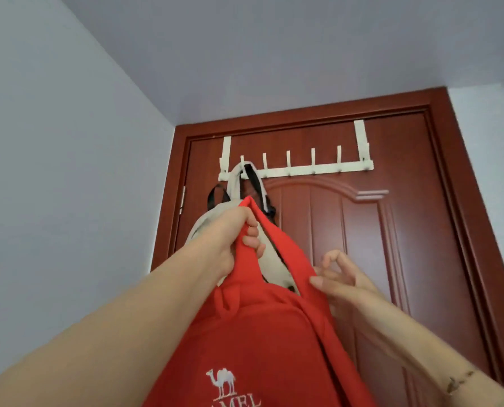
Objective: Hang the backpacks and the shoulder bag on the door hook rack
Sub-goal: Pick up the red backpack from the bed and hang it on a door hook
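A white door hook rack (303, 171) hangs over the top of a red-brown door. A beige backpack (204, 223) with black straps hangs from the rack's leftmost hook. In front of it I hold up a red backpack (262, 342) with a white camel logo. My left hand (233, 236) grips the top of its red strap loop, below the rack. My right hand (337, 277) pinches the right side of the same strap lower down, its other fingers loosely spread.
The door (391, 245) fills the middle and right, with its frame (462, 201) around it. A pale wall (68, 171) stands to the left and the ceiling above. Several hooks to the right of the beige backpack are bare.
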{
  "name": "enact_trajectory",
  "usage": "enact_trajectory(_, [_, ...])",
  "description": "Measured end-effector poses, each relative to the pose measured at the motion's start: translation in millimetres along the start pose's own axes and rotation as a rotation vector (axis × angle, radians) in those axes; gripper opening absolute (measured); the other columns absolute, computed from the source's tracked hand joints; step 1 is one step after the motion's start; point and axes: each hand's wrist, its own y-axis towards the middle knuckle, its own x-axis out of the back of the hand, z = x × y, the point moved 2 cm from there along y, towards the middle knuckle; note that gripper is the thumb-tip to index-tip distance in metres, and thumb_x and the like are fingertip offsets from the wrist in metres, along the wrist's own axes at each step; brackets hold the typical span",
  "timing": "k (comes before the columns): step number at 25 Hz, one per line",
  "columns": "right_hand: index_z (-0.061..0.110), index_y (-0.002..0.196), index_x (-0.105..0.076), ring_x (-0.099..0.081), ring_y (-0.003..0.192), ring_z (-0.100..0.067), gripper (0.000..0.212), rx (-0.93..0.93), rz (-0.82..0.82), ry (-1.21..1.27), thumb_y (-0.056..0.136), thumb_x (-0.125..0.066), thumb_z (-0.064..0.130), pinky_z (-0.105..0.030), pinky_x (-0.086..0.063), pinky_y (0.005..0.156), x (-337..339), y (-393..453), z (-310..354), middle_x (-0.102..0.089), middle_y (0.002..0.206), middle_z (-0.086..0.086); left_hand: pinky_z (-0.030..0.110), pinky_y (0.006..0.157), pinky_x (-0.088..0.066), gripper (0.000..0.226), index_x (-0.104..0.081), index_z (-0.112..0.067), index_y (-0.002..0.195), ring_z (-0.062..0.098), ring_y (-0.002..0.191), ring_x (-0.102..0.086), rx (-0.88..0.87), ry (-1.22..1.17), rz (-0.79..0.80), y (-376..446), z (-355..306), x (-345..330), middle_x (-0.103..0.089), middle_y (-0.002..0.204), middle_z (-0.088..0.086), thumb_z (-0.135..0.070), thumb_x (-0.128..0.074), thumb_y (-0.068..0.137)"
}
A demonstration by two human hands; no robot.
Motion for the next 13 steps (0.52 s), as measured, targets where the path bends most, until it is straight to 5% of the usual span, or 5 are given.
enact_trajectory(5, [0.015, 0.085, -0.043, -0.047, 0.078, -0.020, 0.029, 0.124, -0.131, -0.468, 0.079, -0.069, 0.002, -0.037, -0.040, 0.073, 17.8, 67.5, 0.8, -0.057, 0.088, -0.009, 0.015, 0.041, -0.042, 0.028, -0.040, -0.016, 0.056, 0.008, 0.026, -0.022, -0.064, -0.117, 0.126, 96.3, -15.8, -7.6, -0.029, 0.041, -0.003, -0.025, -0.045, 0.081])
enact_trajectory(7, [0.013, 0.086, -0.046, -0.052, 0.070, -0.012, 0.027, 0.192, -0.177, -0.614, 0.081, -0.061, -0.008, -0.023, -0.043, 0.065, 26.4, 100.6, 2.0, -0.060, 0.081, 0.001, 0.015, 0.040, -0.042, 0.034, -0.041, -0.018, 0.054, 0.007, 0.025, -0.022, -0.130, -0.124, 0.160, 135.3, -19.3, -8.3, -0.029, 0.038, -0.003, -0.028, -0.048, 0.085])
enact_trajectory(9, [0.014, 0.088, -0.049, -0.048, 0.059, -0.012, 0.029, 0.265, -0.257, -0.781, 0.079, -0.051, -0.014, -0.023, -0.039, 0.056, 39.9, 135.9, 8.3, -0.056, 0.074, 0.000, 0.016, 0.042, -0.041, 0.036, -0.045, -0.018, 0.056, 0.006, 0.025, -0.024, -0.205, -0.127, 0.170, 175.2, -30.2, -6.7, -0.031, 0.039, -0.004, -0.033, -0.052, 0.088])
enact_trajectory(13, [0.018, 0.089, -0.060, -0.047, 0.049, -0.004, 0.045, 0.464, -0.510, -1.022, 0.071, -0.040, -0.018, -0.018, -0.041, 0.050, 71.7, 198.5, 26.7, -0.057, 0.077, 0.000, 0.023, 0.043, -0.043, 0.015, -0.044, -0.015, 0.096, 0.008, 0.029, -0.034, -0.410, -0.121, 0.185, 241.7, -49.1, 0.4, -0.039, 0.058, 0.003, -0.026, -0.053, 0.092])
